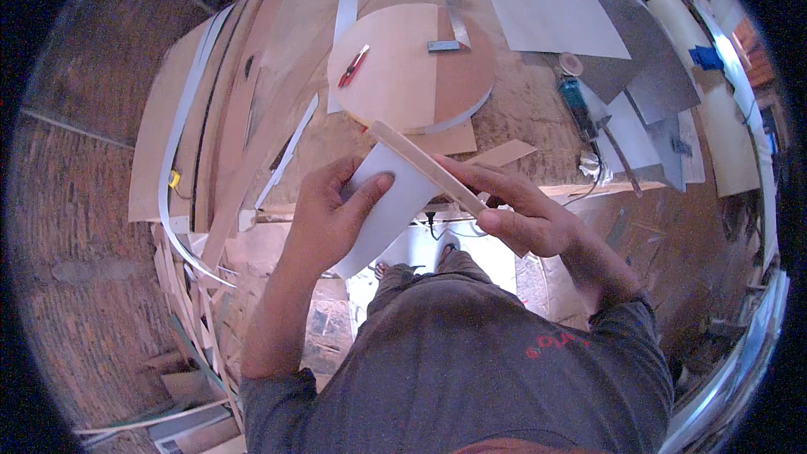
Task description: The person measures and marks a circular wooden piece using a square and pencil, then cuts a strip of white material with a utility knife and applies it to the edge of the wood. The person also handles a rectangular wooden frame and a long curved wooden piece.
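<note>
My left hand grips a flat white sheet, its thumb pressed on the face. My right hand is closed around the lower right end of a narrow wooden strip, thumb on top. The strip slants along the sheet's upper right edge and touches it; I cannot tell whether the two are joined. Both are held above the near edge of the workbench. Just beyond them lies a round wooden disc bearing a red utility knife and a try square.
On the bench's right are a teal power tool with a cord, a roll of tape and white and grey sheets. Long boards and a curved white strip line the left. Wood scraps stand below left.
</note>
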Demonstrator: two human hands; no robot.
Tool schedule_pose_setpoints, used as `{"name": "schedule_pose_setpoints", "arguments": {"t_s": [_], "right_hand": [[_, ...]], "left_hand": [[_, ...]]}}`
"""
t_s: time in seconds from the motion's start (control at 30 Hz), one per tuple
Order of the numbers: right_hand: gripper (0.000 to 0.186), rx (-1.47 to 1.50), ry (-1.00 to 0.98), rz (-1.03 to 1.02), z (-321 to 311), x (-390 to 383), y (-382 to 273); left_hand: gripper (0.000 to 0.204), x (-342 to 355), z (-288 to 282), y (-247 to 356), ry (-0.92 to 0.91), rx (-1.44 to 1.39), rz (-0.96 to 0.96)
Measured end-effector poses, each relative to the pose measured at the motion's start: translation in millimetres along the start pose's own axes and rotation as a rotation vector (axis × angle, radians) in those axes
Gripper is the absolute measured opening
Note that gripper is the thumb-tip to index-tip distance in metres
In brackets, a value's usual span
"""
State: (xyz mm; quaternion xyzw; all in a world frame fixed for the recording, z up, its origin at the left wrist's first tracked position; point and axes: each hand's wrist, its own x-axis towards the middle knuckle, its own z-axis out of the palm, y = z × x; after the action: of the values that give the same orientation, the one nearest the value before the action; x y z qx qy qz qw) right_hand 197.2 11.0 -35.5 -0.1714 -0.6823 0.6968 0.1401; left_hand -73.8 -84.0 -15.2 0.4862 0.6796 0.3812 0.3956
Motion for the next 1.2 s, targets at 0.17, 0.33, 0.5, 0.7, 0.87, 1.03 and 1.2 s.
{"name": "schedule_pose_setpoints", "arguments": {"t_s": [0.17, 0.33, 0.5, 0.7, 0.87, 1.03, 1.2], "right_hand": [[0.084, -0.033, 0.007, 0.038, -0.1, 10.1, 4.4], [0.083, 0.001, 0.031, -0.104, 2.6, 46.8, 3.7], [0.083, -0.114, -0.006, -0.011, -2.8, 17.4, 2.5], [0.089, -0.034, 0.050, 0.007, 1.8, 51.8, -1.5], [0.079, -0.007, 0.040, -0.076, -2.7, 23.2, 20.9], [0.078, 0.038, 0.048, -0.066, -4.8, 43.1, 16.0], [0.078, -0.093, 0.116, -0.148, -6.5, 29.4, 25.7]], "left_hand": [[0.029, 1.8, 0.9, -5.9, -0.064, -0.099, -0.048], [0.026, 2.4, -1.8, 0.6, -0.031, -0.087, -0.044], [0.026, 6.7, -14.0, -8.9, -0.022, -0.122, -0.013], [0.025, 8.0, 5.2, -10.1, -0.085, -0.199, -0.023], [0.024, 14.6, -14.4, 1.2, -0.034, -0.105, -0.096], [0.025, 17.1, 6.8, -15.6, -0.050, -0.145, 0.011], [0.026, 24.3, -5.1, 4.3, -0.054, -0.004, -0.051]]}}
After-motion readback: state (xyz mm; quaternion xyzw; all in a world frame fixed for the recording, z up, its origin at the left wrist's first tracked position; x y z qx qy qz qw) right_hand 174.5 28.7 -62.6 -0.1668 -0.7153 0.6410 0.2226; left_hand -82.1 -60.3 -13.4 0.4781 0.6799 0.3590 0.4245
